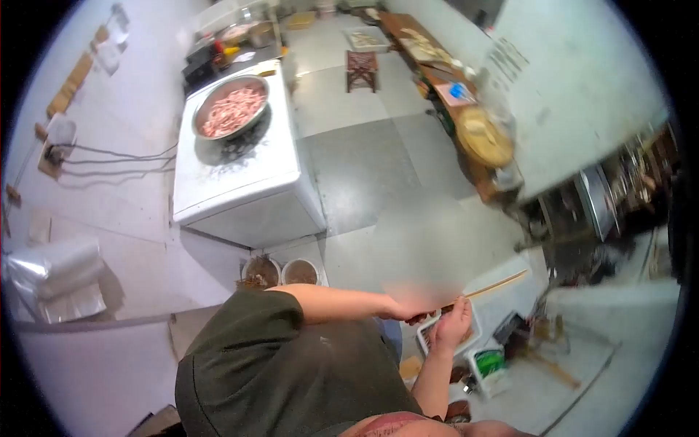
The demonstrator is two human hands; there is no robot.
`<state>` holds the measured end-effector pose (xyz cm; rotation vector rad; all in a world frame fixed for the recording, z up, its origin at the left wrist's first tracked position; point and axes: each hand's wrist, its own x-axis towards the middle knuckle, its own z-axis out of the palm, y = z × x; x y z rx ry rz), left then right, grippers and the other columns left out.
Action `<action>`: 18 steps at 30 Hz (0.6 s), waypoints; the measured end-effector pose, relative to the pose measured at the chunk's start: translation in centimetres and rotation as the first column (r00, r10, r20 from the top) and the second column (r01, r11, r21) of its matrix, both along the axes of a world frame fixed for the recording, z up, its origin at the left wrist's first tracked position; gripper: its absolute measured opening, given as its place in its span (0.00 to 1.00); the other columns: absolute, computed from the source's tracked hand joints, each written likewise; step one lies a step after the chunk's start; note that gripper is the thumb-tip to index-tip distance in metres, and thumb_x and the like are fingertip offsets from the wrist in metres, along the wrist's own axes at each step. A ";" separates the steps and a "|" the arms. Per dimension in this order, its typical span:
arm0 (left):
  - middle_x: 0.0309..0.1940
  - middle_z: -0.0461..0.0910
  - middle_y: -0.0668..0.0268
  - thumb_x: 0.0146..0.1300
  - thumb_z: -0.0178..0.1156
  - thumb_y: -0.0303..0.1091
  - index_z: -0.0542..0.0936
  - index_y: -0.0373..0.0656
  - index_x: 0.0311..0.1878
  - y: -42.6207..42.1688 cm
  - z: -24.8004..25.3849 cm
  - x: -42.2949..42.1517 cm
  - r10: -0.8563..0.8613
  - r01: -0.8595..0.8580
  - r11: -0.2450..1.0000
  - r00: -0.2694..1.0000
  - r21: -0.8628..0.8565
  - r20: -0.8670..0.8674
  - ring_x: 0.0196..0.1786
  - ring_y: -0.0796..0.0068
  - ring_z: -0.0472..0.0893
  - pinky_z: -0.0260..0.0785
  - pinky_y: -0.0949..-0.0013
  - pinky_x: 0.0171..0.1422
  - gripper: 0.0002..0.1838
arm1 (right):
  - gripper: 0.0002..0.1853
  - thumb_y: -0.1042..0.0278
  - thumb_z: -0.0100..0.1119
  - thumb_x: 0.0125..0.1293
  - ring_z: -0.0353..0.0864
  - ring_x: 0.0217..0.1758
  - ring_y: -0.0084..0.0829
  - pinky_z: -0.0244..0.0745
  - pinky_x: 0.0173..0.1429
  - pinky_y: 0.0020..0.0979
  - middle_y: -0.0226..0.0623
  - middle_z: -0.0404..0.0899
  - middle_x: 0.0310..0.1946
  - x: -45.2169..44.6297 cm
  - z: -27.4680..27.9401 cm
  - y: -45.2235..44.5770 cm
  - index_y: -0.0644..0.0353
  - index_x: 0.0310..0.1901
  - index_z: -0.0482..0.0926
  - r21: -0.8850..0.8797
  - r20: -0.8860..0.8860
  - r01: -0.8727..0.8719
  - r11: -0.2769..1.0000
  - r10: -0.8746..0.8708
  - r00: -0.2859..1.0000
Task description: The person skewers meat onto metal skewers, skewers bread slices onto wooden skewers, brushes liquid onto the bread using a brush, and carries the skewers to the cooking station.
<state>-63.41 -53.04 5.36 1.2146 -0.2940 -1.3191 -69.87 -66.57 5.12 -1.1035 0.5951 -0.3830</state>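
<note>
A long, thin wooden stick [497, 283] slants up to the right from between my hands. My right hand [453, 325] is closed around it, with the fingers pinched near its middle. My left hand [405, 309] is closed at the stick's lower left end, partly blurred, so the exact grip is hard to see. Beneath both hands is a white tray [477, 336] with reddish-brown contents, mostly covered by my right hand.
A metal bowl of pink meat pieces [234, 109] stands on a white chest [244, 186]. Two buckets [300, 272] sit beside it. A wooden bench [429, 58] lines the far wall, near a small stool [361, 69]. A green-and-white bag [491, 364] lies at right.
</note>
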 end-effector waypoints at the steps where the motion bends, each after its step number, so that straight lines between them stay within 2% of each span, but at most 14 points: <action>1: 0.25 0.77 0.70 0.71 0.50 0.43 0.79 0.39 0.41 0.1 -1.2 2.0 0.009 -0.009 1.000 1.000 0.016 0.016 0.28 0.79 0.75 0.69 0.74 0.33 0.16 | 0.09 0.66 0.44 0.74 0.75 0.35 0.26 0.72 0.43 0.30 0.34 0.76 0.31 2.9 0.7 0.0 0.61 0.40 0.72 0.028 0.010 -0.014 0.999 0.014 1.000; 4: 0.31 0.80 0.67 0.69 0.52 0.44 0.80 0.39 0.44 1.7 -2.8 9.3 -0.009 -0.040 0.993 0.911 0.108 0.413 0.33 0.76 0.79 0.73 0.69 0.40 0.17 | 0.09 0.65 0.45 0.74 0.74 0.34 0.27 0.73 0.42 0.31 0.33 0.74 0.29 11.0 0.6 -1.2 0.60 0.41 0.71 0.072 0.016 -0.036 0.997 0.035 0.999; 6: 0.33 0.81 0.66 0.67 0.54 0.44 0.81 0.39 0.45 3.2 -7.6 15.0 0.113 -0.277 0.955 0.672 0.107 0.731 0.36 0.75 0.80 0.73 0.68 0.42 0.17 | 0.09 0.64 0.45 0.74 0.74 0.33 0.27 0.74 0.40 0.31 0.33 0.74 0.28 16.1 -0.1 -2.2 0.60 0.41 0.71 0.096 0.007 -0.079 0.992 0.078 0.997; 8: 0.34 0.82 0.66 0.65 0.56 0.44 0.81 0.40 0.46 5.4 -7.8 21.1 0.248 -0.482 0.860 0.680 0.166 0.690 0.37 0.74 0.80 0.73 0.66 0.44 0.17 | 0.08 0.65 0.46 0.74 0.74 0.31 0.27 0.74 0.38 0.31 0.33 0.74 0.28 21.8 -1.2 -2.6 0.60 0.41 0.71 0.146 -0.029 -0.182 0.972 0.188 0.982; 10: 0.35 0.81 0.66 0.65 0.57 0.43 0.80 0.40 0.47 8.9 -6.0 28.0 0.475 -0.660 0.678 0.728 0.322 0.494 0.37 0.74 0.80 0.72 0.66 0.43 0.16 | 0.07 0.66 0.47 0.73 0.74 0.30 0.28 0.74 0.37 0.31 0.34 0.74 0.28 27.4 -2.5 -2.7 0.61 0.42 0.71 0.204 -0.066 -0.308 0.929 0.327 0.943; 12: 0.34 0.81 0.67 0.65 0.58 0.40 0.80 0.40 0.47 13.1 -8.1 32.4 0.665 -0.839 0.442 0.545 0.319 0.512 0.36 0.76 0.79 0.72 0.68 0.41 0.15 | 0.07 0.67 0.48 0.73 0.74 0.29 0.28 0.74 0.36 0.31 0.34 0.74 0.27 32.6 -3.7 -1.4 0.61 0.42 0.71 0.284 -0.093 -0.453 0.845 0.494 0.864; 14: 0.33 0.81 0.65 0.64 0.58 0.38 0.80 0.37 0.46 17.5 -8.4 35.1 0.821 -0.961 0.186 0.267 0.206 0.505 0.35 0.77 0.79 0.72 0.70 0.41 0.15 | 0.07 0.66 0.48 0.73 0.74 0.28 0.28 0.73 0.34 0.31 0.33 0.74 0.26 37.7 -4.1 0.6 0.61 0.42 0.72 0.342 -0.106 -0.600 0.724 0.664 0.741; 16: 0.32 0.82 0.63 0.64 0.58 0.38 0.80 0.35 0.45 21.3 -8.4 36.4 0.851 -0.987 -0.055 0.033 0.152 0.524 0.36 0.76 0.80 0.72 0.70 0.41 0.15 | 0.08 0.65 0.48 0.73 0.74 0.27 0.28 0.73 0.33 0.30 0.33 0.74 0.26 42.8 -3.4 2.9 0.60 0.44 0.73 0.345 -0.135 -0.746 0.569 0.817 0.560; 18: 0.33 0.82 0.63 0.63 0.59 0.38 0.80 0.34 0.45 24.1 -7.8 37.4 0.798 -0.965 -0.228 -0.109 0.129 0.593 0.36 0.76 0.80 0.72 0.70 0.43 0.15 | 0.08 0.65 0.49 0.73 0.73 0.25 0.25 0.70 0.29 0.27 0.30 0.74 0.26 48.7 -2.5 5.8 0.59 0.45 0.74 0.302 -0.167 -0.835 0.460 0.888 0.429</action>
